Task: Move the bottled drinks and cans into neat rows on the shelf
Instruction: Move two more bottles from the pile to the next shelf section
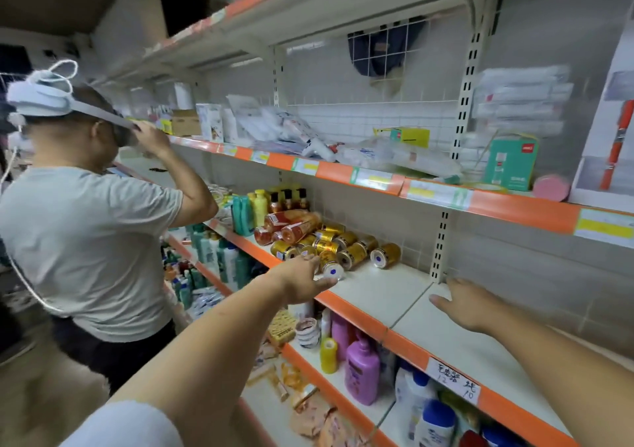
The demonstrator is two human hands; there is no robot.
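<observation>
Several gold cans (346, 245) lie on their sides in a loose heap on the white middle shelf (394, 285). Red-labelled bottles (291, 225) lie tipped over just behind them, and a few small bottles (288, 199) stand upright at the back. My left hand (305, 280) reaches over the shelf's orange front edge, fingers spread, right beside the nearest gold can (331, 266), holding nothing. My right hand (466, 304) hovers flat and open over the bare shelf surface to the right of the cans.
A person in a grey shirt (85, 240) stands close on the left at the same shelving. Teal and yellow bottles (248, 209) stand left of the cans. The lower shelf holds pink lotion bottles (362, 371). The upper shelf holds boxes (511, 161) and packets.
</observation>
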